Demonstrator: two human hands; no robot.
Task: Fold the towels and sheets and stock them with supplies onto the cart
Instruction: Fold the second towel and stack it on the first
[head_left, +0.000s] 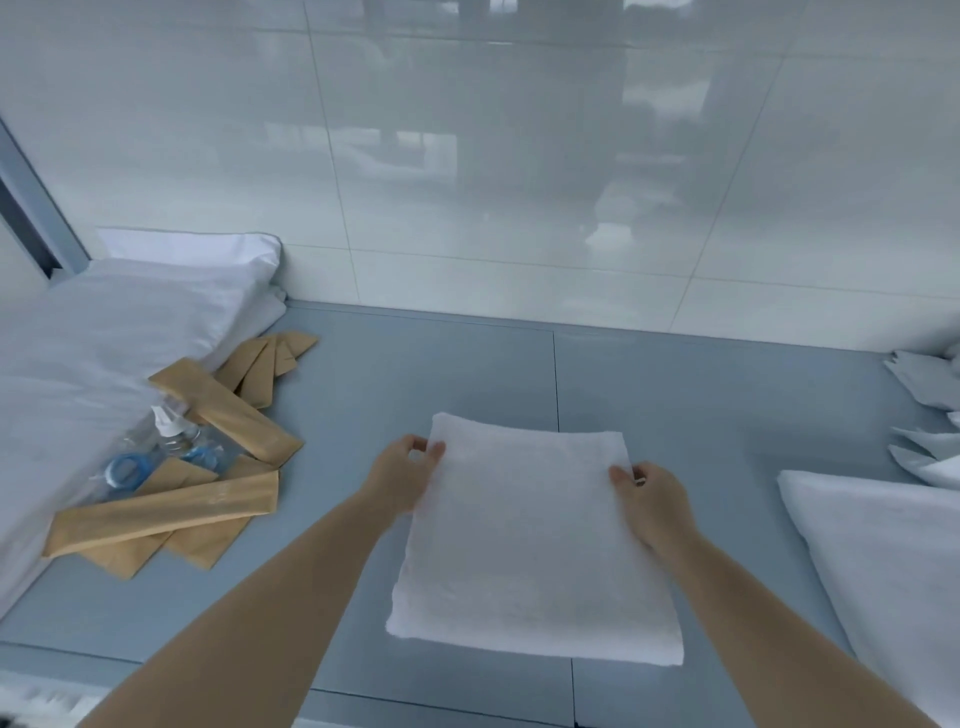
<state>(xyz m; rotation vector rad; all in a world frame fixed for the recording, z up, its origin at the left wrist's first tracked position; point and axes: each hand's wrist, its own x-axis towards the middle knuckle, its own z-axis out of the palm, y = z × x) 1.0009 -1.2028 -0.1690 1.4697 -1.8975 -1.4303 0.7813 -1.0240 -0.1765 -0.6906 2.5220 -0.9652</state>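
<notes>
Squarely in the middle of the grey worktop (701, 415) lies a folded white towel (530, 540), its thick folded edge toward the near edge and its far edge pointing at the glossy tiled wall (519, 182). Both hands are on its far corners: the left hand (402, 480) pinches the far-left corner between thumb and fingertips, and the right hand (657, 501) grips the far-right corner with its fingers curled over the cloth — the two hands apart by the towel's width, forearms reaching in from the near edge.

Toward the left edge sits a loose heap of tan paper packets (171, 512), long and flat, lying crosswise over one another; among them are small clear bottles (176, 434) with white caps, and a clear bag with blue rings (127, 470) inside, though what the rings are I cannot tell. Behind and beside that heap, in the far-left corner, is a stack of white sheets (119, 322) — bulky and softly creased.

At the right edge rests another piece of folded white linen (878, 551), and beyond it, toward the far-right corner, several white pointed folded pieces (922, 384) run out of the picture.
</notes>
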